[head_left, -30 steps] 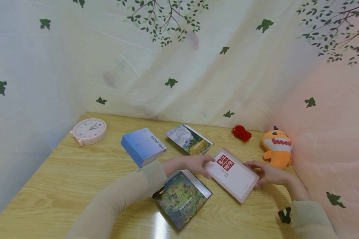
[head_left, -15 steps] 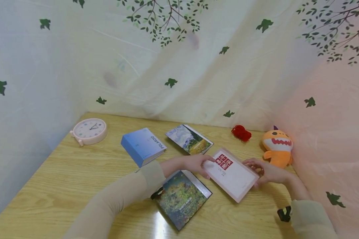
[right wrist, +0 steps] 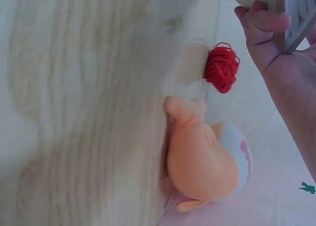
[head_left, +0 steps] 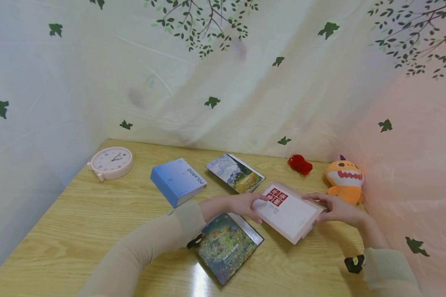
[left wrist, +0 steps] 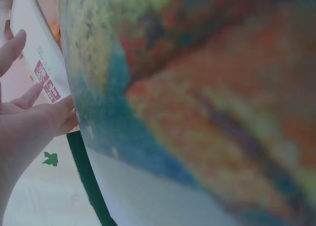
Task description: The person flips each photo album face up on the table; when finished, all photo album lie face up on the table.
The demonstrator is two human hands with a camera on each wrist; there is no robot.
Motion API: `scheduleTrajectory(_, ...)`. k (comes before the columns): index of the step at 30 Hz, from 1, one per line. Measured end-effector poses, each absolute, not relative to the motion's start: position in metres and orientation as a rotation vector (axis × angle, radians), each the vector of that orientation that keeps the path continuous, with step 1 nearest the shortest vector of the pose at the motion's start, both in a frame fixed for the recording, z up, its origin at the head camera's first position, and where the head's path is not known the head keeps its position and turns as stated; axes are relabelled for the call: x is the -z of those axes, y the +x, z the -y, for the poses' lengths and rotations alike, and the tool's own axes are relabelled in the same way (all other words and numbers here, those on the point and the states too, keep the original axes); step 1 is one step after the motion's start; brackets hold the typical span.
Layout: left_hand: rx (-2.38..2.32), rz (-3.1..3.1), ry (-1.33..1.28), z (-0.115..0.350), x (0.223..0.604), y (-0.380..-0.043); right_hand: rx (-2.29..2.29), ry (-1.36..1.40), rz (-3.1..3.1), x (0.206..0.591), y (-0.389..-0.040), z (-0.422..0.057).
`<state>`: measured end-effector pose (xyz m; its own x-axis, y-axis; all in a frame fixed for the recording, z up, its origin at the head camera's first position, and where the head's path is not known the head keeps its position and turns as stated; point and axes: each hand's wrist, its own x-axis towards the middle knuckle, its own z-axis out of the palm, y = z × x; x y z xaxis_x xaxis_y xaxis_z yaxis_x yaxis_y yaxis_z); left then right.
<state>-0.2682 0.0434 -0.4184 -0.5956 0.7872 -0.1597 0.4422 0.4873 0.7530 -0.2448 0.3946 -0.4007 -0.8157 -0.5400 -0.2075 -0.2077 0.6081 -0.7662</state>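
Both hands hold a pale book with a pink border and a block of red characters [head_left: 282, 214], raised at its near edge. My left hand [head_left: 243, 204] grips its left edge, fingertips on the cover. On the right edge, my right hand [head_left: 338, 210] grips the book, and layered pages [right wrist: 298, 16] show beside it in the right wrist view. Below the left wrist lies a dark floral photo album [head_left: 226, 251], which looms large and blurred in the left wrist view. A landscape-painting album [head_left: 235, 172] lies just behind the left hand.
A blue POLAROID album [head_left: 178, 181] lies left of the hands, with a pink clock [head_left: 111, 163] farther left. Red yarn [head_left: 300, 164] and an orange shark plush [head_left: 345, 181] sit at the back right. Cloth walls [head_left: 223, 82] bound the wooden table [head_left: 96, 222].
The pale book has tilted up, its near corner rising. My right hand has shifted slightly up and right with its edge; the left hand has barely moved.
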Motion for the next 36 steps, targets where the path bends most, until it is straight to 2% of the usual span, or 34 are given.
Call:
scheduleTrajectory(17,-1.146,-2.126,0.828,-0.040,0.415,-0.270,0.906,-0.667,-2.627,0.391,-0.244,-0.389)
scheduleTrajectory(25,-1.137,-2.191,0.899,-0.041,0.413,-0.275,0.837,-0.788,-2.762,0.381,-0.240,-0.383)
scheduleTrajectory(36,-1.192,-2.445,1.068,-0.045,0.413,-0.291,0.851,-0.794,-2.831,0.368,-0.233,-0.373)
